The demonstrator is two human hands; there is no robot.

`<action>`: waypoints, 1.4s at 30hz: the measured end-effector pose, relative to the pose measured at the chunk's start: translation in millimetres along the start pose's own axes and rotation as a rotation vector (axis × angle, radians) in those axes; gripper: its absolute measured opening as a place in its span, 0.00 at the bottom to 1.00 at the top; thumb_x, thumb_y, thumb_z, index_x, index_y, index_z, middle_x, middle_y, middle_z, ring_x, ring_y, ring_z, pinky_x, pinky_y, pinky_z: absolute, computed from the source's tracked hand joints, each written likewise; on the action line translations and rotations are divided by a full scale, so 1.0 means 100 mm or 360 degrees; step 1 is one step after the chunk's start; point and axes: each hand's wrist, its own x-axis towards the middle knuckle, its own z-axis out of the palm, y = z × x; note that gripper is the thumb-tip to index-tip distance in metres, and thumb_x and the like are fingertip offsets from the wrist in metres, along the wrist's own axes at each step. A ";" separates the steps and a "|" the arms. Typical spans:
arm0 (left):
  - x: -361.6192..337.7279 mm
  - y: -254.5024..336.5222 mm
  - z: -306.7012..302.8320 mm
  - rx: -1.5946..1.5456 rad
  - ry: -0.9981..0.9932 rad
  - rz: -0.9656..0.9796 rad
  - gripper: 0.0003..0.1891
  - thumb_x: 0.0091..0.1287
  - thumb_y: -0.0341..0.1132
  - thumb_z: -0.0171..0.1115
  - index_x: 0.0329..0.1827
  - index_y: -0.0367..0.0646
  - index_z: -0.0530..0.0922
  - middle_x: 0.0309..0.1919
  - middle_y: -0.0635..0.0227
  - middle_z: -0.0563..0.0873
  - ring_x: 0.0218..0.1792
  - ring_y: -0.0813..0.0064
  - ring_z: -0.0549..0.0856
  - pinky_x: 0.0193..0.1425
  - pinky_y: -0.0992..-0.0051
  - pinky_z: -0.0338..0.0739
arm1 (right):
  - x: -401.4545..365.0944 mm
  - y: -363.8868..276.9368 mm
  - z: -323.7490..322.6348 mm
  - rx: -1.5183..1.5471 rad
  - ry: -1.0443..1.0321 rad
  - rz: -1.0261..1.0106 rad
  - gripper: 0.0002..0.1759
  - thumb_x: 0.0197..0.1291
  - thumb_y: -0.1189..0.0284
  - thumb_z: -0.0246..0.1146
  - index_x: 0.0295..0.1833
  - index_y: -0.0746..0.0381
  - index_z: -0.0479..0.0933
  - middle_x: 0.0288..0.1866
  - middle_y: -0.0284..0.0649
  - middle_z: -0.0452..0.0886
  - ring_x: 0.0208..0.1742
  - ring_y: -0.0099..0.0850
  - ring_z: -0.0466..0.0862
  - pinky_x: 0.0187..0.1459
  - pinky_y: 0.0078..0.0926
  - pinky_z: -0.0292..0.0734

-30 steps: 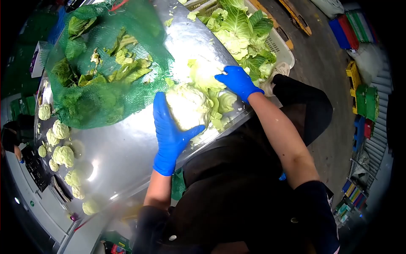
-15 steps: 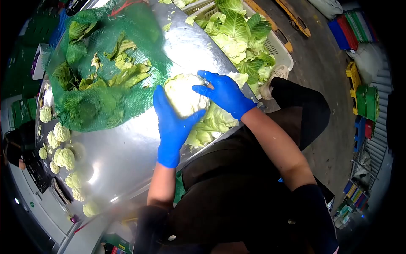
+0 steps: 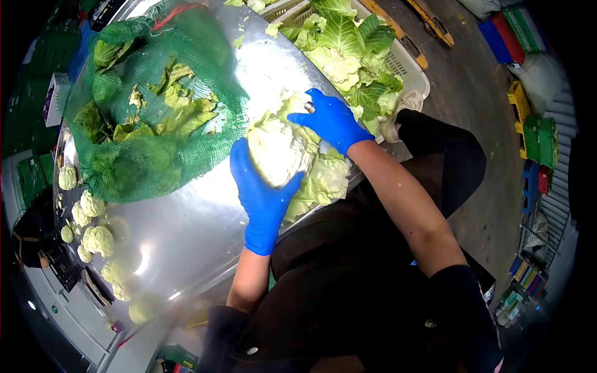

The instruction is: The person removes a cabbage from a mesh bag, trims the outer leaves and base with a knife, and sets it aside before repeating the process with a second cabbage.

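A pale green cabbage head (image 3: pixel 283 152) rests above the metal table, its outer leaves loosened. My left hand (image 3: pixel 260 196), in a blue glove, cups its near left side, thumb and fingers spread around it. At its upper right is my right hand (image 3: pixel 336 121), also gloved in blue, with the fingers curled. A small shiny object (image 3: pixel 309 107) shows between the right thumb and forefinger; most of it is hidden. A pale cabbage leaf (image 3: pixel 295 102) stands out from the head beside those fingertips. Loose cabbage leaves (image 3: pixel 323 180) lie under and right of the head.
Green mesh netting (image 3: pixel 155 168) with leaves on it covers the left part of the metal table (image 3: pixel 180 230). Several small cabbage heads (image 3: pixel 98 241) line the far left edge. A cream crate (image 3: pixel 415 78) full of leaves stands at the right, beside my leg.
A leaf at the top of the cabbage has opened away from the head. My right hand has shifted slightly up and left; the left still cups the cabbage, slightly lower.
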 end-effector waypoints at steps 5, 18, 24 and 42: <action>-0.21 -0.26 -0.21 -0.0005 -0.0054 0.0133 0.61 0.41 0.47 0.84 0.77 0.35 0.55 0.70 0.50 0.65 0.70 0.52 0.67 0.77 0.59 0.59 | 0.12 0.36 0.19 0.0277 0.0116 0.0060 0.30 0.53 0.51 0.73 0.52 0.62 0.78 0.44 0.51 0.86 0.46 0.49 0.86 0.47 0.42 0.80; 0.11 -0.15 -0.31 -0.0287 -0.0119 -0.0221 0.56 0.50 0.34 0.78 0.79 0.32 0.50 0.74 0.46 0.63 0.72 0.56 0.68 0.76 0.62 0.62 | -0.31 -0.38 -0.08 0.0565 -0.0417 -0.0345 0.30 0.63 0.58 0.69 0.69 0.55 0.73 0.57 0.49 0.82 0.53 0.32 0.85 0.54 0.30 0.79; 0.20 -0.12 0.01 0.0092 0.0010 -0.0224 0.66 0.42 0.49 0.84 0.78 0.31 0.49 0.72 0.42 0.60 0.72 0.46 0.63 0.75 0.58 0.62 | -0.31 -0.61 -0.04 -0.0121 -0.0271 -0.0516 0.30 0.64 0.50 0.63 0.65 0.59 0.75 0.54 0.51 0.83 0.52 0.45 0.85 0.54 0.38 0.79; 0.43 -0.29 -0.40 0.0016 -0.0836 0.0630 0.63 0.39 0.47 0.85 0.79 0.41 0.56 0.78 0.50 0.58 0.78 0.50 0.59 0.80 0.58 0.55 | -0.28 -0.37 -0.29 0.0362 0.0012 -0.0482 0.39 0.59 0.60 0.72 0.74 0.53 0.67 0.26 0.39 0.76 0.27 0.29 0.73 0.37 0.33 0.75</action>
